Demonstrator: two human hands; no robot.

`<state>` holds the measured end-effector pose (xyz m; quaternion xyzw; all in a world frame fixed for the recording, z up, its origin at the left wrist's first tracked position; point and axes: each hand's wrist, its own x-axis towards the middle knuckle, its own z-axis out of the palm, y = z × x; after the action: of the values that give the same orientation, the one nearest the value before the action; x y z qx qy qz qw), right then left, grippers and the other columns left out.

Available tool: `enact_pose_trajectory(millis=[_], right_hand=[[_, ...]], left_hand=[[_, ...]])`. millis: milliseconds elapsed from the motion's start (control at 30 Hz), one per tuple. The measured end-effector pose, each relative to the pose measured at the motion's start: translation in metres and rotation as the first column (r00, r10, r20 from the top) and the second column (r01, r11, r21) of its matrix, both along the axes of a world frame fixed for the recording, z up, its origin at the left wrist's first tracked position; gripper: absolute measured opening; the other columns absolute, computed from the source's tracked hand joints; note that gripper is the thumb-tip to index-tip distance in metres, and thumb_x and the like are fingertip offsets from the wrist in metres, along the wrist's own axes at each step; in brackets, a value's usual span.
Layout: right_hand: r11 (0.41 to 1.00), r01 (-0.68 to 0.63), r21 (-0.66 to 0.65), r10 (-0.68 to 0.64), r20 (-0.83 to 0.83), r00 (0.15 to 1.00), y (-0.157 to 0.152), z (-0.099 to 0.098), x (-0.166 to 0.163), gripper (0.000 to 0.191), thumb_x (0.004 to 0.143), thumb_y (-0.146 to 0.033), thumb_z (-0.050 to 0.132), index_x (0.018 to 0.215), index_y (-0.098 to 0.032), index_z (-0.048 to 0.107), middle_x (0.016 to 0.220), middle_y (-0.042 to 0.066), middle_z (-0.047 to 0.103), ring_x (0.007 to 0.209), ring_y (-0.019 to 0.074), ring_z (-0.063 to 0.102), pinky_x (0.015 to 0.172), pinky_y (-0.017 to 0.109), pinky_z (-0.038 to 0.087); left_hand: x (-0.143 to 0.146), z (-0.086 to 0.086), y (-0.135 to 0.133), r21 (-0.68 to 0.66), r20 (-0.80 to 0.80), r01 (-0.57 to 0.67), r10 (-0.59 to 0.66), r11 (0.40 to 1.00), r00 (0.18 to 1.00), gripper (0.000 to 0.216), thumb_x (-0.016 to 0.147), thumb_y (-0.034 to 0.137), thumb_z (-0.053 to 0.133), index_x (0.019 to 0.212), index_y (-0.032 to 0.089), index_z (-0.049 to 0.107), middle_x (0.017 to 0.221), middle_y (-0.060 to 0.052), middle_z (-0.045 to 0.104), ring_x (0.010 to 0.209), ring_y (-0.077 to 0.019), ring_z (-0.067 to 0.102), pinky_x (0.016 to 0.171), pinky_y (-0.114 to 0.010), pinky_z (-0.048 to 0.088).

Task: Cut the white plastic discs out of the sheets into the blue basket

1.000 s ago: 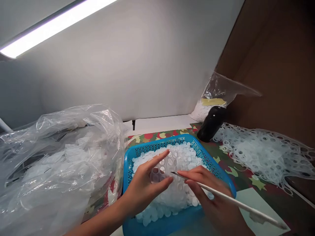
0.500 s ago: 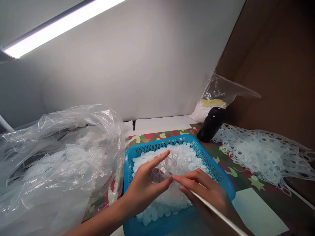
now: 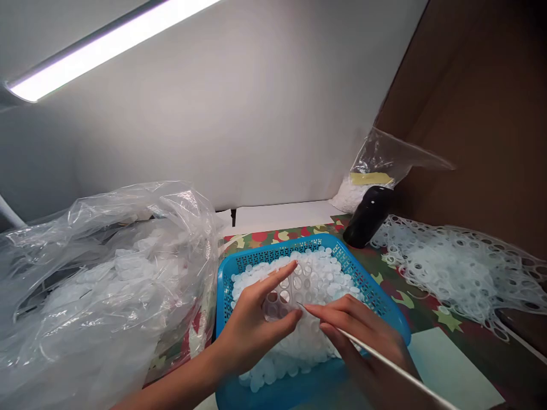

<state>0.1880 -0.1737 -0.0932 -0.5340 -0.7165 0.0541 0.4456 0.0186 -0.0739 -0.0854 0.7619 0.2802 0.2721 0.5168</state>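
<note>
The left hand (image 3: 256, 324) pinched a perforated plastic sheet (image 3: 294, 285) over a blue basket (image 3: 223, 285) of discs (image 3: 329, 273). The right hand (image 3: 363, 336), closed on a thin stick (image 3: 384, 361), set its tip beside that thumb; pushing a disc out would likely need a taut sheet.

Lamp-lit workbench (image 3: 453, 373), punched-sheet scrap (image 3: 453, 267)

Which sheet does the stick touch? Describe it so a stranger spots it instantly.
Find the blue basket at bottom centre, heaped with loose white discs. Over that heap the left hand pinches a translucent sheet, with the right hand aiming a thin white stick at it. Unlike the discs, it is one piece dotted with round holes.
</note>
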Motion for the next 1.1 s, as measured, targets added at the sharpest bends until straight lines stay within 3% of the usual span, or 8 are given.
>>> enact_pose_trajectory(millis=[200,367,533,733,867,1100], right_hand=[[0.999,0.022,-0.04,-0.019,0.066,0.998,0.005,0.001,-0.005,0.026,0.094,-0.022,0.047,0.113,-0.023,0.064,0.085,0.004,0.063,0.076,0.0147,0.06,0.066,0.025,0.051],[1.0,0.016,-0.015,-0.016,-0.057,0.998,0.001,0.007,-0.003,0.026,0.093,-0.018,0.047,0.112,-0.025,0.062,0.088,0.001,0.064,0.08,0.013,0.062,0.068,0.021,0.051],[1.0,0.028,-0.004,-0.028,-0.049,0.998,-0.003,0.011,0.001,0.025,0.092,-0.019,0.047,0.111,-0.025,0.062,0.086,0.002,0.065,0.079,0.0149,0.062,0.066,0.023,0.051],[0.999,0.031,0.014,-0.031,0.025,0.999,0.001,0.005,-0.001,0.024,0.092,-0.019,0.049,0.111,-0.024,0.064,0.085,0.002,0.065,0.076,0.0137,0.061,0.066,0.023,0.051],[0.999,0.046,0.011,-0.047,0.169,0.984,0.008,0.001,-0.003,0.024,0.094,-0.024,0.048,0.109,-0.022,0.066,0.084,0.004,0.065,0.074,0.0143,0.062,0.065,0.024,0.053],[0.981,-0.052,0.187,-0.021,0.371,0.928,0.01,-0.002,0.007,0.027,0.089,-0.013,0.054,0.114,-0.021,0.062,0.11,0.007,0.07,0.097,0.0185,0.064,0.081,0.031,0.054]], left_hand=[[0.0,0.0,0.0,0.088,-0.011,0.004,-0.003,0.996,1.0,0.058,0.083,0.021,0.061,0.138,0.028,0.042,0.139,-0.007,0.049,0.081,-0.014,0.059,0.074,-0.028,0.049],[0.0,0.0,0.0,0.048,-0.006,0.013,-0.012,0.999,1.0,0.061,0.083,0.019,0.061,0.139,0.031,0.04,0.141,-0.006,0.046,0.073,-0.0107,0.06,0.071,-0.026,0.05],[-0.001,-0.002,0.0,0.033,0.002,-0.001,0.001,0.999,1.0,0.063,0.082,0.018,0.062,0.139,0.033,0.04,0.138,-0.004,0.049,0.071,-0.0094,0.057,0.071,-0.026,0.05],[-0.001,-0.001,0.0,0.07,0.005,0.007,-0.007,0.998,1.0,0.06,0.083,0.019,0.062,0.138,0.032,0.04,0.141,-0.004,0.047,0.082,-0.0126,0.06,0.075,-0.026,0.05],[0.0,-0.001,0.0,0.093,-0.005,0.017,-0.017,0.995,1.0,0.06,0.083,0.019,0.061,0.139,0.031,0.04,0.141,-0.005,0.047,0.08,-0.013,0.061,0.071,-0.026,0.05],[-0.001,-0.003,0.003,0.122,-0.002,0.002,-0.002,0.993,1.0,0.062,0.083,0.019,0.062,0.139,0.031,0.039,0.142,-0.002,0.046,0.124,-0.024,0.046,0.092,-0.031,0.047]])
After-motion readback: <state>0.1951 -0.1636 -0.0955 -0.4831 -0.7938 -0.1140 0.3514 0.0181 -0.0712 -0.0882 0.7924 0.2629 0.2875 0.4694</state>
